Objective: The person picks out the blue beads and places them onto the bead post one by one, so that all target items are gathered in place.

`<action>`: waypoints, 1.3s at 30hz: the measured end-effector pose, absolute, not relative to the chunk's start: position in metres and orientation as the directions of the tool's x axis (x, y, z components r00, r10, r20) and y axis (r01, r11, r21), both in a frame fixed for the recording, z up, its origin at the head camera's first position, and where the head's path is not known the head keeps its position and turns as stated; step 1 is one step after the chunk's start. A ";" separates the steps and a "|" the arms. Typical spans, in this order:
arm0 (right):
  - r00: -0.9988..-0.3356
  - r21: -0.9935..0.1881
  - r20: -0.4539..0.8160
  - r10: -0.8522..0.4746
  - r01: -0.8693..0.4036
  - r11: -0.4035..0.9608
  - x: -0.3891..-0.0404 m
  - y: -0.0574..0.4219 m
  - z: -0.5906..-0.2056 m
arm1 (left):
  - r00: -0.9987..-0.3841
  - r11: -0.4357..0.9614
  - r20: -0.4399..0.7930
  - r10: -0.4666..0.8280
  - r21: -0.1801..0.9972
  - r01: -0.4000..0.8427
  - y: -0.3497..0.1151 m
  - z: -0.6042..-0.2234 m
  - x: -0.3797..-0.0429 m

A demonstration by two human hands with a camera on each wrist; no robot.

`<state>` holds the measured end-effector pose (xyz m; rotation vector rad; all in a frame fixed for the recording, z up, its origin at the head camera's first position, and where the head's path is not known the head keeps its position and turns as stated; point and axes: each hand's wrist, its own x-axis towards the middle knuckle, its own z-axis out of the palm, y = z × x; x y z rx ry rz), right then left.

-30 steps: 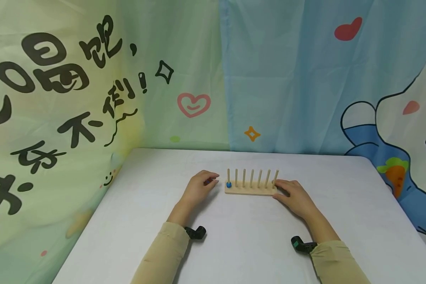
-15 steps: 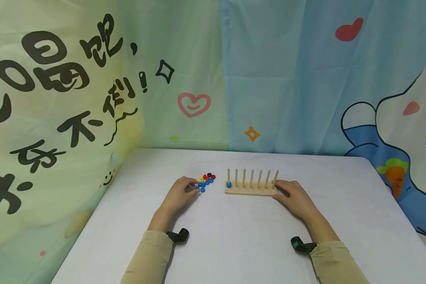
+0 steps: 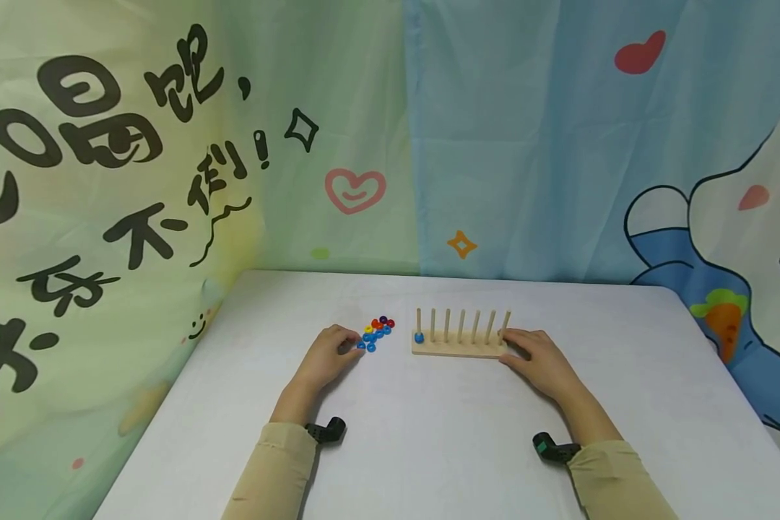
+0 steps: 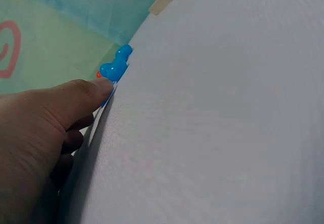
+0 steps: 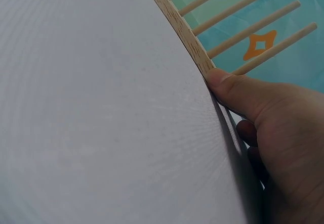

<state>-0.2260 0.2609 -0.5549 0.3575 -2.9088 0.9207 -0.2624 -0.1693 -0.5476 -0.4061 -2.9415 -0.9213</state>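
Observation:
A light wooden peg board [image 3: 460,349] with a row of upright pegs lies on the white table. Blue beads [image 3: 419,338] sit low on its leftmost peg. My right hand [image 3: 544,362] grips the board's right end; in the right wrist view the thumb [image 5: 223,81] presses its front edge beside the last peg. Left of the board, my left hand [image 3: 328,354] is at the near side of a small bead pile [image 3: 378,332], pinching a blue bead [image 3: 361,346] between thumb and forefinger. The left wrist view shows the thumb [image 4: 98,90] partly covering that bead.
The pile holds several blue beads [image 4: 117,68], plus yellow, orange, red and dark purple ones. A white cloth covers the table [image 3: 448,440]. Printed curtains [image 3: 494,144] hang right behind the table and along its left side.
My left hand has moved left and toward me from beside the board, uncovering the bead pile, and its fingers have come to a blue bead. The right hand and the board have stayed put.

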 end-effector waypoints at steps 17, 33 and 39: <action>-0.967 -0.555 0.145 -0.211 -0.256 0.792 -0.226 0.260 -0.556 | -0.976 0.767 0.096 0.194 0.606 0.212 -0.169 -0.545 -0.262; -0.967 -0.548 0.148 -0.208 -0.255 0.797 -0.225 0.259 -0.552 | -0.950 0.724 0.187 0.250 0.615 0.312 -0.157 -0.509 -0.277; -0.969 -0.548 0.148 -0.198 -0.247 0.799 -0.225 0.258 -0.552 | -0.939 0.718 0.200 0.278 0.606 0.342 -0.143 -0.492 -0.282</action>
